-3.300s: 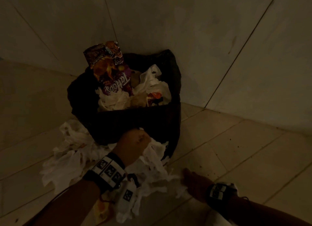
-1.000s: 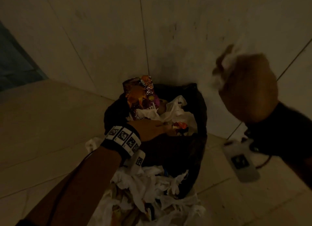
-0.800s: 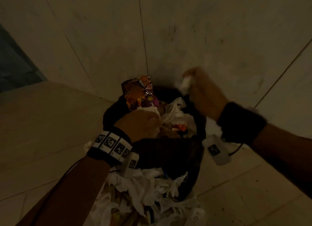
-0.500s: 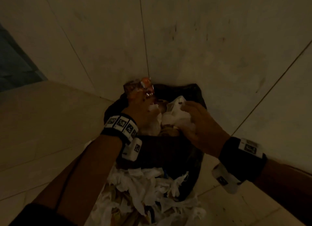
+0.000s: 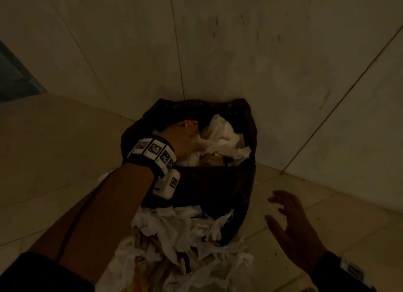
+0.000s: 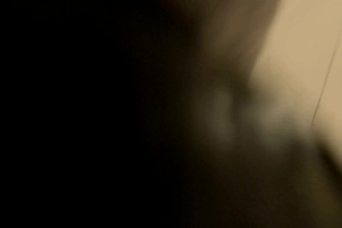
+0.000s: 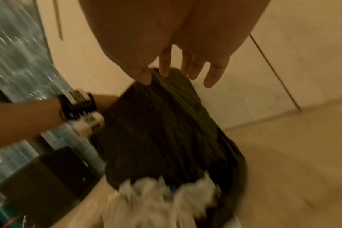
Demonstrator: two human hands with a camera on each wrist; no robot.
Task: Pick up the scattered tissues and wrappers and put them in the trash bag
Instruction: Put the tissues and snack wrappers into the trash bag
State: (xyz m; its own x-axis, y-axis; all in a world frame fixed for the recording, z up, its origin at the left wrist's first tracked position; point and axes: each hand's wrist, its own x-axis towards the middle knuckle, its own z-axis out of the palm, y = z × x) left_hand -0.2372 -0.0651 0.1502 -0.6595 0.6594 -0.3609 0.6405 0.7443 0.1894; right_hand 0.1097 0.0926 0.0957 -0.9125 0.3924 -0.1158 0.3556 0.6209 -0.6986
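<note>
Nearest the camera, a heap of white tissues (image 5: 187, 248) mixed with a few wrappers lies on the tiled floor (image 5: 54, 160), pressed against the front of the black trash bag (image 5: 213, 189). The right hand (image 5: 292, 228) hangs just right of that heap and beside the bag, fingers spread wide and holding nothing; the wrist view shows its fingers (image 7: 215, 72) straight and loose above the bag's dark side. Half a second ago this hand was at the bag's mouth with a tissue; it has since let go and dropped back toward the floor. Farther in, the left hand (image 5: 185, 143) reaches into the open bag, resting on the crumpled tissues inside (image 5: 222, 136), close to an orange wrapper (image 5: 192, 125). Its fingers are buried among the paper, so its grip cannot be told; its own wrist view is dark blur. Behind the bag stands the tiled wall (image 5: 239, 51).
</note>
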